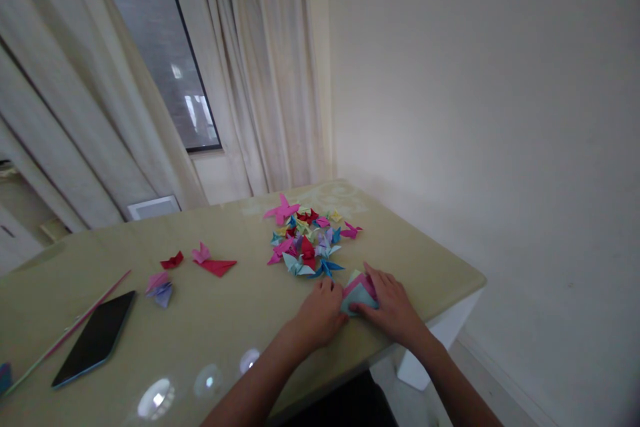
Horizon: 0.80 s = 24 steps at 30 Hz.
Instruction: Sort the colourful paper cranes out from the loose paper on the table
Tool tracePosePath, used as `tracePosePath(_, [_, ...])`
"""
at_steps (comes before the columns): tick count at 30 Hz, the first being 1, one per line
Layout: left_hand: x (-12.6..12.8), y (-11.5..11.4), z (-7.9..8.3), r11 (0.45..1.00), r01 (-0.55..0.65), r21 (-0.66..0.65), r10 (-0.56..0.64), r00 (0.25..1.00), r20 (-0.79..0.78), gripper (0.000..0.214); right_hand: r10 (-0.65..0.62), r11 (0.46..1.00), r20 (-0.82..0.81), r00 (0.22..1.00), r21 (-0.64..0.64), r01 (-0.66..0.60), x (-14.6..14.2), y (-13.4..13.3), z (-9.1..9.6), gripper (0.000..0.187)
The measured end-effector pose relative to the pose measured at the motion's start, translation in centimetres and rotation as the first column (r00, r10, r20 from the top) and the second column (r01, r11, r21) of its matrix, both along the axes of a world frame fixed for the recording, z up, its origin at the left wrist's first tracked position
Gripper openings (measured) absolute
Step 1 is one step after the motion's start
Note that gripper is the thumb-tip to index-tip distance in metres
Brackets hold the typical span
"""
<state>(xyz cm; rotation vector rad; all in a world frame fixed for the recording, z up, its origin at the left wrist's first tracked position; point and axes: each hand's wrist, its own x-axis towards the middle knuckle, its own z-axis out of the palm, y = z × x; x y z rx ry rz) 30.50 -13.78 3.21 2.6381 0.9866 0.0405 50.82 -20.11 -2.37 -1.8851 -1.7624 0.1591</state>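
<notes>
A small stack of square origami paper (357, 297), light blue on top with pink and a bit of pale green at the far edge, lies near the table's right front edge between my hands. My left hand (323, 312) has its fingers curled at the stack's left edge. My right hand (393, 301) grips the right side, thumb across the light blue sheet and fingers along the far edge. Just beyond the hands is a pile of folded paper cranes (309, 250) in pink, red, blue, yellow, purple and mint.
A dark phone (95, 339) and a long thin pink-and-green stick (75, 328) lie on the left of the table (225, 320). Loose folded pieces include a red one (173, 260), a red-and-pink one (216, 267) and a purple one (162, 293). A wall (475, 113) stands right.
</notes>
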Motion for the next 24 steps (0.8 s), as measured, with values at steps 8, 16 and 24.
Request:
tracePosePath(8, [0.3, 1.5, 0.0, 0.992, -0.002, -0.127, 0.001, 1.0, -0.008, 0.047, 0.012, 0.999, 0.061, 0.998, 0.03, -0.014, -0.7, -0.1, 1.0, 0.053])
tracePosePath(16, [0.2, -0.5, 0.1, 0.996, 0.072, -0.05, -0.073, 0.997, -0.025, 0.038, 0.056, 0.994, -0.067, 0.996, 0.099, -0.049, -0.8, -1.2, 0.6, 0.055])
tracePosePath(24, [0.6, -2.1, 0.2, 0.989, -0.006, 0.149, 0.018, 0.996, -0.084, 0.044, 0.095, 0.995, -0.294, 0.951, 0.057, -0.082, -0.8, -1.3, 0.5, 0.067])
